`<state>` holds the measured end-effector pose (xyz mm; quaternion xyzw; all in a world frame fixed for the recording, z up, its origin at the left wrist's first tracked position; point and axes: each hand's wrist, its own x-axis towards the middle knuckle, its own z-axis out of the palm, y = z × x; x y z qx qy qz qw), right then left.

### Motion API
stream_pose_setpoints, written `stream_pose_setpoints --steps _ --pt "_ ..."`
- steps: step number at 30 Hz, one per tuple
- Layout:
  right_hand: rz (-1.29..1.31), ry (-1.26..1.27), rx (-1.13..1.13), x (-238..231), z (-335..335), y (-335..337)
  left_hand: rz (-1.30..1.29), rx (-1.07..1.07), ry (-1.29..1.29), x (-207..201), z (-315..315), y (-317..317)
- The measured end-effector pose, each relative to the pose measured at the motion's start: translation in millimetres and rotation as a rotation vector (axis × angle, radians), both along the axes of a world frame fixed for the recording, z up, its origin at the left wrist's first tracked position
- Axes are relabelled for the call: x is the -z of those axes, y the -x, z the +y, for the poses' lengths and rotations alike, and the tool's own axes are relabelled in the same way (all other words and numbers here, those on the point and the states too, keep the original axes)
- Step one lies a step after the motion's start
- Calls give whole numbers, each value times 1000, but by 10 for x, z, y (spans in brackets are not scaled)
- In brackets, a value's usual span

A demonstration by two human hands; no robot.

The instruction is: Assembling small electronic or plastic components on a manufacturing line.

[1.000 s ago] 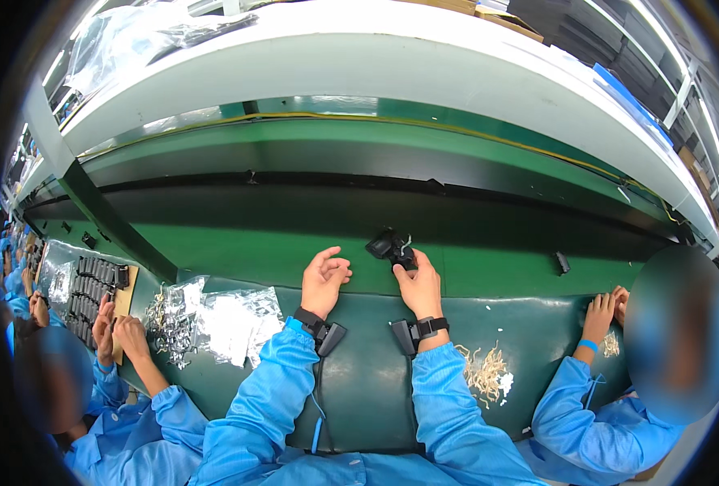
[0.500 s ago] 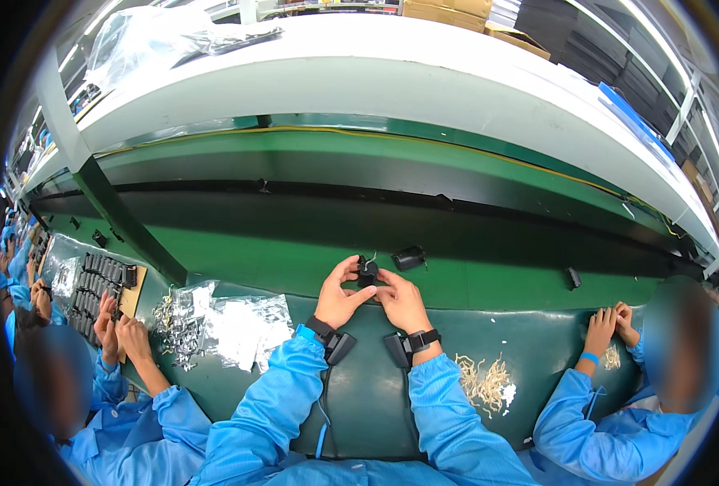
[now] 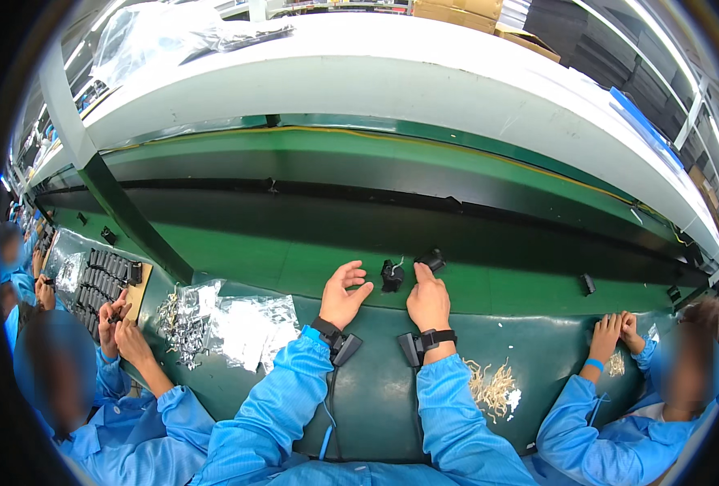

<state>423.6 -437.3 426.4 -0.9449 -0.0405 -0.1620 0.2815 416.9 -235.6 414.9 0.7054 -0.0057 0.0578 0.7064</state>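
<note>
hands have split apart since half a second ago: my left hand (image 3: 344, 293) is open and empty, small black part (image 3: 392, 276) sits at its 3 o'clock, right hand (image 3: 429, 301) fingertips press another black part (image 3: 433, 260), not gripping.

Clear plastic bags (image 3: 246, 324) of small metal parts lie left, pale wire clippings (image 3: 493, 387) right (co-workers flank both sides).

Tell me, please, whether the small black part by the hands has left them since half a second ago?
Yes. The small black part, earlier held between both hands, now sits alone on the green belt, between the left hand and right hand.
</note>
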Motion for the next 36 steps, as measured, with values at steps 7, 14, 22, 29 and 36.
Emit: stream_pose_setpoints --steps 7,14,22,29,36 --pt "149 193 61 -180 59 104 19 11 -52 63 19 -44" --pt "167 178 85 -235 -84 158 12 21 18 123 34 -45" --pt "42 99 56 -714 -393 371 -14 53 67 154 22 -79" --pt "491 -999 -430 -783 219 378 -36 91 135 342 143 -167" --pt "290 -913 -257 1 749 335 2 82 111 289 115 -141"
